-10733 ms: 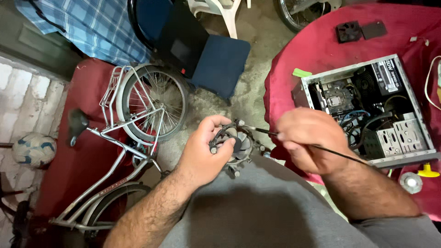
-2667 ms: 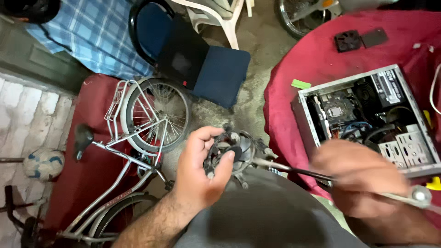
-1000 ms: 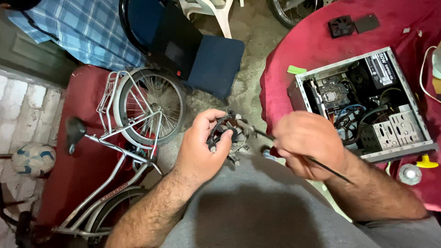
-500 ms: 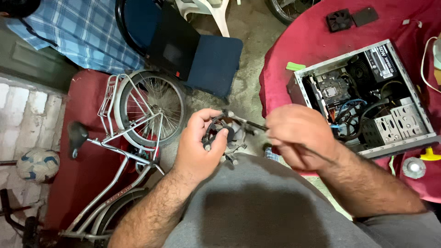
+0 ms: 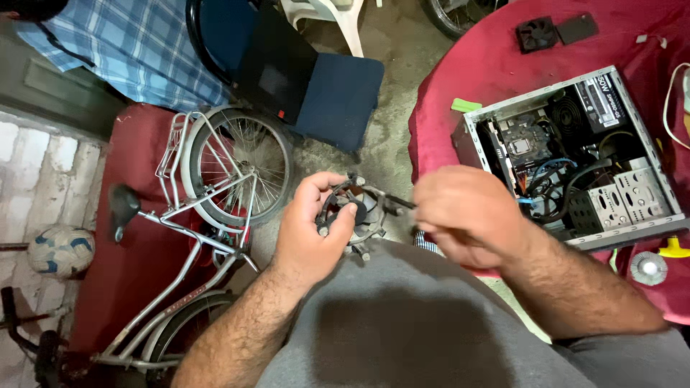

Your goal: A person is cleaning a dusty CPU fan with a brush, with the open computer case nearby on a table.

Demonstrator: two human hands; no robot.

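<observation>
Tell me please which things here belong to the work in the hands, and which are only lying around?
In use:
- cooler fan, gripped by the left hand
- thin tool, held by the right hand, blurred
- open computer case on the red table

Lying about:
- bicycle
- ball
- blue chair
- small black fan

Right of the left grip [image 5: 313,230], a crimson cloth [image 5: 474,86] is covering the counter; left of it, a silver bicycle [image 5: 194,215] is lying on red, beyond it blue-and-white plaid fabric [image 5: 129,50].
</observation>
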